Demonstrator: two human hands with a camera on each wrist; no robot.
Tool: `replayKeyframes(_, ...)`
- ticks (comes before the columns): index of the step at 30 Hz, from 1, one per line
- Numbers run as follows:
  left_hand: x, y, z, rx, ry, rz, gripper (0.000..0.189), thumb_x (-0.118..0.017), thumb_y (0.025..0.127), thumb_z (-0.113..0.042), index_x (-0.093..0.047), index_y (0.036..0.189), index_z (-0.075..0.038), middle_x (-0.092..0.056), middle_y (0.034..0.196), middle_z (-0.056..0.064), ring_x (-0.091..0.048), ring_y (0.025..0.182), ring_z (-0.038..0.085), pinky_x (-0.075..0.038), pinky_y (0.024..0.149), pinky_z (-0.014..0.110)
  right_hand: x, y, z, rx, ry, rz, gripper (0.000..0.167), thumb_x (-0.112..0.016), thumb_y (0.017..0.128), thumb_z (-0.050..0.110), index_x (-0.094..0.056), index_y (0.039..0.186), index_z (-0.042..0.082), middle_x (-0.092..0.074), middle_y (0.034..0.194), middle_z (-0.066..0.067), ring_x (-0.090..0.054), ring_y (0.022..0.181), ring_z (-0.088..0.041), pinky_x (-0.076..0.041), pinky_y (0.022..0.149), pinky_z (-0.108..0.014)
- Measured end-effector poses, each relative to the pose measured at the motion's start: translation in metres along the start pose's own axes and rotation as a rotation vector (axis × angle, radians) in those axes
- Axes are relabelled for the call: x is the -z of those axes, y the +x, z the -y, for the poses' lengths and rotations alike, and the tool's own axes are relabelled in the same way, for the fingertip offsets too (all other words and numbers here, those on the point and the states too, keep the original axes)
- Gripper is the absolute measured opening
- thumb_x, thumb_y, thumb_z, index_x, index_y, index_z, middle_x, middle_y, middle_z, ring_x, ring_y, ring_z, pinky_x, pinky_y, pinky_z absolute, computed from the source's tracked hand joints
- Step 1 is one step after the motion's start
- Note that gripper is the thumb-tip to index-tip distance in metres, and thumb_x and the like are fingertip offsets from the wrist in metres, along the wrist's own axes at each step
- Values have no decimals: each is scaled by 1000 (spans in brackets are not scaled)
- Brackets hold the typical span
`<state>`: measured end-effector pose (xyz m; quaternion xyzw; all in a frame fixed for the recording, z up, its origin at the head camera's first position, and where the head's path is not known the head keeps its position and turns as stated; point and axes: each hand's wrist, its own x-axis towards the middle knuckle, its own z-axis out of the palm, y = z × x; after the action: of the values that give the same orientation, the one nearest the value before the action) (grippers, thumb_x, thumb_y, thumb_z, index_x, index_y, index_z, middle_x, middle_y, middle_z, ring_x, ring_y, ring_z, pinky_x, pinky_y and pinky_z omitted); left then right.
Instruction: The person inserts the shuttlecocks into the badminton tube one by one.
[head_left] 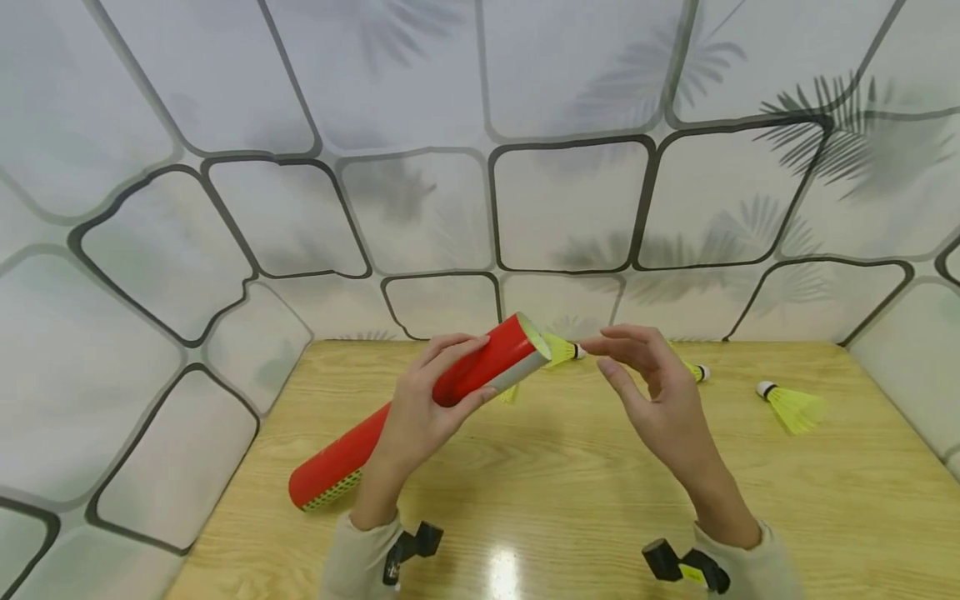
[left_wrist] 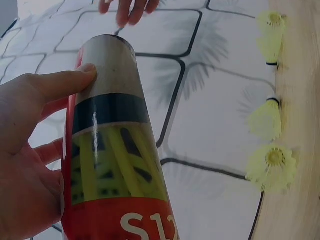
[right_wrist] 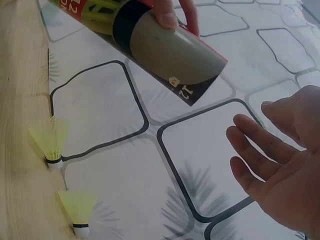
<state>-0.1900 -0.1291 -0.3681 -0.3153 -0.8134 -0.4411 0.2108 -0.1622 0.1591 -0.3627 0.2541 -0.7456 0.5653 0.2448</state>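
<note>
My left hand grips a red shuttlecock tube near its upper end, thumb on one side and fingers round the other. The tube tilts, its open mouth up toward the right and its lower end down at the left. Through a clear window in the left wrist view, yellow-green shapes show inside the tube. My right hand is a short way right of the mouth, fingers loosely bent and nothing in them. Behind the mouth lies a yellow shuttlecock, partly covered by the tube.
More yellow shuttlecocks lie on the wooden table: one half behind my right hand, another farther right, and one partly hidden below the tube. A patterned cloth wall closes off the back and sides.
</note>
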Motion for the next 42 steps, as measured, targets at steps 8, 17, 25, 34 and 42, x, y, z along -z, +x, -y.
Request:
replayKeyframes(8,15,-3,24,117,90,-64,53,-84,88,-23,-66,138,-21,-60,133,0,-62,110,23,-59,82,43,-6,-4,-25,-98,-68,18,34,-61,102,1,-60,135,9,-70,120,-9,-67,110,-19,-50,95,-21)
replayKeyframes(17,42,-13,53,263,247,-127,52,-84,88,-22,-66,137,-18,-61,129,7,-60,111,28,-55,85,50,-69,-11,-61,-264,-119,146,38,-65,102,9,-59,140,9,-73,116,-8,-70,105,-23,-57,90,-44)
replayKeyframes(25,44,-14,57,256,290,-138,51,-84,88,-25,-68,136,-16,-62,128,10,-61,108,31,-55,81,51,-128,-11,-83,-385,-85,231,53,-62,101,7,-46,151,2,-68,124,-25,-71,108,-33,-58,88,-43)
replayKeyframes(34,45,-12,53,261,275,-140,52,-85,87,-23,-68,136,-16,-62,128,10,-61,109,32,-55,83,51,-149,-7,-94,-579,2,231,68,-56,104,16,-23,161,0,-38,154,-34,-47,137,-47,-44,108,-54)
replayKeyframes(42,44,-11,51,259,251,-136,53,-84,88,-24,-67,137,-15,-62,129,10,-61,110,31,-55,84,51,-140,-7,-106,-685,22,90,59,-58,104,15,-35,155,-4,-39,158,-24,-41,144,-39,-39,113,-50)
